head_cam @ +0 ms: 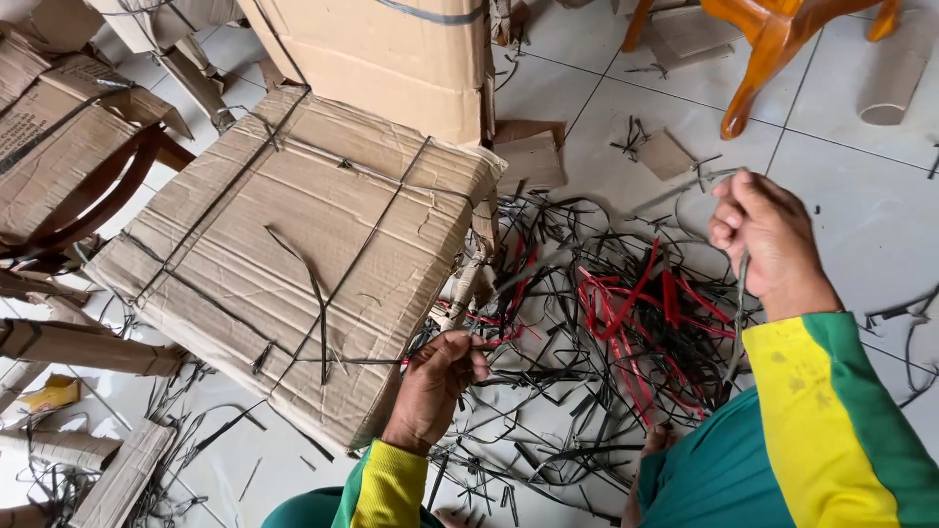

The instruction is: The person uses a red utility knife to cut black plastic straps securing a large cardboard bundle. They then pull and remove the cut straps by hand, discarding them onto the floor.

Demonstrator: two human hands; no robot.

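Bundle (293,254) of cardboard lies on the floor (861,205), already crossed by black straps. Left hand (435,386) pinches a strap at its near corner; right hand (768,240), fisted, pulls a strap (738,313) taut. Tying looks unfinished.

Under you is a floor of large white glazed tiles (861,225) with thin dark grout lines. Directly on it, in front of your knees, lies a tangled heap of black and red plastic strapping strips (626,323), with short black offcuts scattered around it. Left of the heap rests a flat brown cardboard-wrapped bundle bound with black straps (293,244), its far edge leaning on another tall brown carton (391,54). Small torn scraps of brown cardboard (533,156) lie beyond the heap. 1 beige cardboard tube (895,73) lies at top right, near the orange varnished wooden furniture legs (768,44).
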